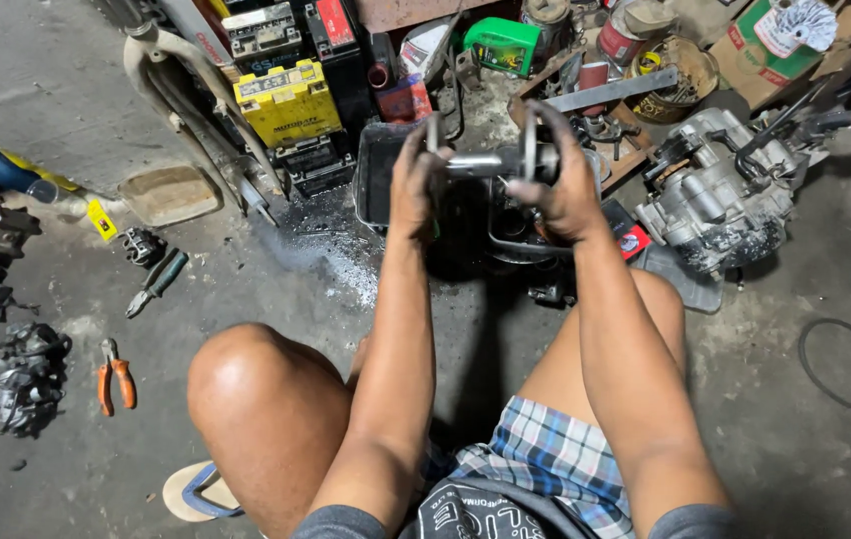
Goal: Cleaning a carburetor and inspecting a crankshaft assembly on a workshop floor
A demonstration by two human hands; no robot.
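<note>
The person squats on an oil-stained concrete floor (pixel 66 90) and holds a steel shaft (pixel 480 163) up in front of the knees with both hands. The shaft lies level, its long axis running left to right across the view, so each end points into 1 palm. The left hand (pixel 413 185) is clenched around the left end, where a thin disc or flange (pixel 433 132) stands upright just above the fingers. The right hand (pixel 563 180) is clenched around the right end, fingers curled over a larger round flange (pixel 530 140). Only the short bare middle of the shaft shows between the 2 fists, so both hands are about equally near its centre.

Directly below and behind the shaft sits a black oil tray (pixel 377 165). An engine case (pixel 720 195) lies to the right, near the right hand. A yellow battery (pixel 287 102) stands behind and to the left. Well apart on the floor at left lie orange-handled pliers (pixel 116 377) and green-handled pliers (pixel 156 282).
</note>
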